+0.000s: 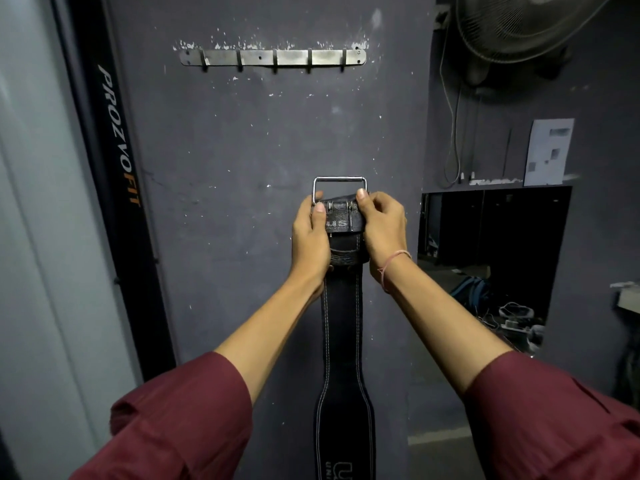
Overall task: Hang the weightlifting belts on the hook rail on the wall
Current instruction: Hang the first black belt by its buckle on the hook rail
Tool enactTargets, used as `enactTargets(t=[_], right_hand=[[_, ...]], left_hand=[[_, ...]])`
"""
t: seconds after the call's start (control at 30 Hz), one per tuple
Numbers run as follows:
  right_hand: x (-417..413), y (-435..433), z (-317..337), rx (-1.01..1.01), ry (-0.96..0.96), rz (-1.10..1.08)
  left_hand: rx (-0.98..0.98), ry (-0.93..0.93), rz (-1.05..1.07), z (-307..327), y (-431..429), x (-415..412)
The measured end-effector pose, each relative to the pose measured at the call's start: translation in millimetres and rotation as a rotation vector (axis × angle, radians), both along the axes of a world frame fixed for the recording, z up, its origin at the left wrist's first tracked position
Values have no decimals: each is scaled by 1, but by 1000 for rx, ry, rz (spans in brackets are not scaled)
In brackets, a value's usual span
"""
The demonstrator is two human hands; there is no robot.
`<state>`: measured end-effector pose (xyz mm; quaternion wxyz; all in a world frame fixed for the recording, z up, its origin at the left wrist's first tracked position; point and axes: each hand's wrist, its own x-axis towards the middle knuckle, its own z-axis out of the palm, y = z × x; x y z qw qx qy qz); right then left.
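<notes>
A black leather weightlifting belt (342, 327) with white stitching hangs down in front of the dark wall. Its rectangular metal buckle (339, 181) points upward. My left hand (310, 237) grips the belt's buckle end from the left. My right hand (382, 230) grips the same end from the right, thumb on top. The metal hook rail (273, 57) is fixed to the wall well above the buckle, and its several hooks are bare.
A black upright frame (117, 174) with lettering stands against the wall on the left. A wall fan (519, 26) with a hanging cord is at the upper right. Below it is a dark opening (485, 244) with clutter on the floor.
</notes>
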<state>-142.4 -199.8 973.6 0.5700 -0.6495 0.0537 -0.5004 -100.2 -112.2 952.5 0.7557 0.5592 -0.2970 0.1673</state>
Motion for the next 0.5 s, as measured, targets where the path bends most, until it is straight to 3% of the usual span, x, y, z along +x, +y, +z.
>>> enactTargets(t=[0.1,0.27,0.4,0.5], right_hand=[[6,0,-3,113,-39,35],[14,9,-8,-133,-65,33],[25,16,-14,-184,-44,-20],[35,26,-9,-182,-130,15]], left_hand=[[-9,-49,23,1,1,5],[11,-60,122,6,5,17],[5,-81,198,9,10,31],[-1,-78,208,14,13,44]])
